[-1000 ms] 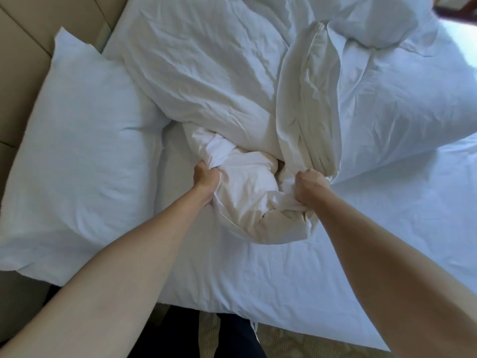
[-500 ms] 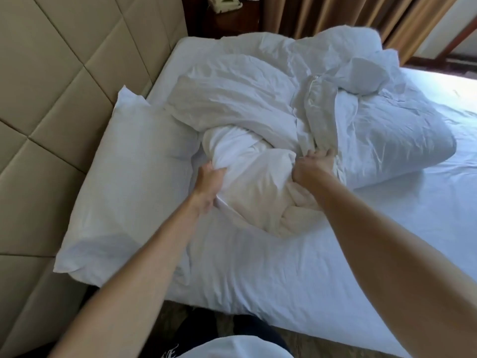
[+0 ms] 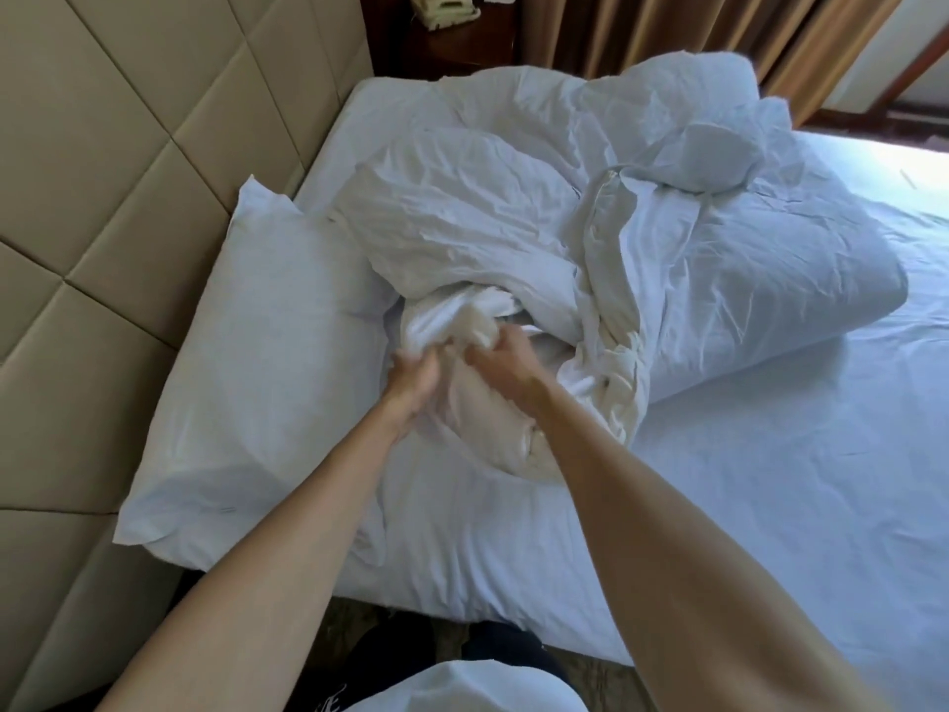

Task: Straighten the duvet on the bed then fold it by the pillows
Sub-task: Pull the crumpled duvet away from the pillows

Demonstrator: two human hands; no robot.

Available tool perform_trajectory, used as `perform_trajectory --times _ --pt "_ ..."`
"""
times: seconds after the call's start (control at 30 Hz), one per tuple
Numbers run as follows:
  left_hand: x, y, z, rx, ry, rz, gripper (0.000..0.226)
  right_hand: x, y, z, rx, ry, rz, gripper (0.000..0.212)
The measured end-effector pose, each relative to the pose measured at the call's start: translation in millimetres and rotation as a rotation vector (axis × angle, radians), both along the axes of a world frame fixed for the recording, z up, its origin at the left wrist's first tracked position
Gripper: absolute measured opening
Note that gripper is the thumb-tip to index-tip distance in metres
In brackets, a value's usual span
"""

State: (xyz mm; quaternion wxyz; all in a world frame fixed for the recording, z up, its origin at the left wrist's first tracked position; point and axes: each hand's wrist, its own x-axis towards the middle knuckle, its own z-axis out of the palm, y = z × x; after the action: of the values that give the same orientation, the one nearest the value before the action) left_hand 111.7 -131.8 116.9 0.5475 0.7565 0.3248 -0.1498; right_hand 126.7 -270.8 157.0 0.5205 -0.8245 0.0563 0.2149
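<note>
The left hand (image 3: 413, 375) has its fingers curled into a bunched fold of the duvet (image 3: 513, 233), gripping the cloth near the middle of the view. Just beside it, toward 3 o'clock, the right hand (image 3: 506, 370) reaches into the same bunch with fingers bent; motion blur smears them, so I cannot tell whether they grasp the fabric or only press on it. The 2 hands are close together, nearly touching, with both bare forearms running down toward 6 o'clock.

The duvet is white and heavily crumpled, heaped from the hands up toward 12 o'clock and spreading to 2 o'clock, where one thick folded part lies on the bed (image 3: 770, 480). A twisted strip of it trails down just at 3 o'clock of the right hand.

At 9 o'clock of the hands 1 white pillow (image 3: 246, 393) lies against the padded beige headboard (image 3: 102, 223), with the duvet's edge touching its near side. The white sheet covers the mattress toward 4 o'clock.

At 12 o'clock, beyond the bed, a pale telephone (image 3: 445, 7) sits on a dark wooden nightstand (image 3: 452, 48), with brown curtains (image 3: 667, 28) toward 1 o'clock
</note>
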Motion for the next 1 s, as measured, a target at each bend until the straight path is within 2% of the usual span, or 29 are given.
perform_trajectory --times 0.03,0.07,0.1,0.13,0.17,0.2,0.23,0.3,0.33,0.37,0.4,0.47,0.53,0.6,0.67,0.7,0.73,0.77,0.8,0.83,0.87,0.93,1.0 --pt "7.8 9.7 2.1 0.044 0.029 0.035 0.087 -4.0 10.3 6.3 -0.007 -0.01 0.095 0.026" --pt "14.9 16.4 10.2 0.073 0.038 0.06 0.096 -10.2 19.6 13.2 -0.049 -0.023 0.214 0.03" --pt "22.0 21.7 21.8 0.067 0.0 0.033 0.093 -16.9 28.6 18.9 -0.14 -0.062 0.34 0.033" --pt "29.7 25.7 30.3 0.038 -0.033 -0.021 0.076 -23.8 37.0 23.0 -0.24 -0.117 0.469 0.033" --pt "36.1 26.5 39.5 0.0 -0.044 -0.112 0.055 -32.1 44.9 26.4 -0.308 -0.175 0.59 0.025" --pt "41.1 24.3 49.1 -0.043 -0.015 -0.211 0.043 -39.6 52.3 30.2 -0.323 -0.18 0.701 0.01" --pt "48.0 22.0 49.1 0.009 0.049 -0.327 0.054 -45.8 57.5 35.3 -0.305 -0.188 0.803 0.003" --pt "49.9 15.3 41.7 0.294 0.209 -0.585 0.106 -49.7 60.2 45.9 -0.295 -0.195 0.921 0.009" --pt "48.4 14.8 32.1 0.431 0.263 -0.673 0.119 -47.7 57.0 51.1 -0.303 -0.195 0.936 0.01" --pt "43.9 14.4 22.0 0.521 0.3 -0.713 0.119 -44.3 52.4 54.1 -0.315 -0.199 0.964 0.008" --pt "38.7 14.4 13.8 0.564 0.31 -0.71 0.11 -41.1 46.5 55.2 -0.341 -0.183 1.004 0.007" --pt "31.0 15.0 1.5 0.587 0.218 -0.669 0.076 -38.3 34.9 48.8 -0.384 -0.113 1.053 0.007" --pt "28.1 14.8 -3.3 0.595 0.136 -0.612 0.051 -38.8 26.3 40.4 -0.342 -0.047 1.002 0.004" --pt "29.5 19.4 -6.8 0.563 0.102 -0.497 0.045 -40.3 19.7 32.1 -0.278 -0.01 0.967 0.004" --pt "30.8 27.8 -3.4 0.509 0.054 -0.357 0.04 -41.9 12.6 24.1 -0.09 0.057 0.87 0.001" --pt "30.8 33.6 2.3 0.459 0.0 -0.281 0.037 -43.3 11.3 20.4 0.086 0.111 0.73 0.008" --pt "29.5 38.7 9.3 0.392 -0.071 -0.219 0.032 -44.1 11.3 17.2 0.285 0.166 0.495 0.012" --pt "25.0 42.5 19.4 0.305 -0.156 -0.159 0.027 -42.5 12.0 12.7 0.447 0.207 0.195 0.009" --pt "18.2 44.9 31.3 0.207 -0.246 -0.098 0.025 -36.5 12.0 5.3 0.521 0.23 -0.087 0.014" --pt "8.5 45.9 44.8 0.12 -0.324 -0.048 0.028 -28.9 12.9 0.8 0.547 0.265 -0.291 0.028" --pt "-3.4 48.1 58.3 0.064 -0.392 -0.029 0.031 -20.2 14.2 -4.4 0.565 0.333 -0.397 0.048" --pt "-27.4 54.1 79.0 -0.023 -0.478 -0.108 0.039 -2.7 23.1 -3.7 0.704 0.477 -0.363 0.084" --pt "-45.1 61.6 88.3 -0.045 -0.528 -0.25 0.048 15.6 44.7 3.7 0.81 0.514 -0.294 0.098"
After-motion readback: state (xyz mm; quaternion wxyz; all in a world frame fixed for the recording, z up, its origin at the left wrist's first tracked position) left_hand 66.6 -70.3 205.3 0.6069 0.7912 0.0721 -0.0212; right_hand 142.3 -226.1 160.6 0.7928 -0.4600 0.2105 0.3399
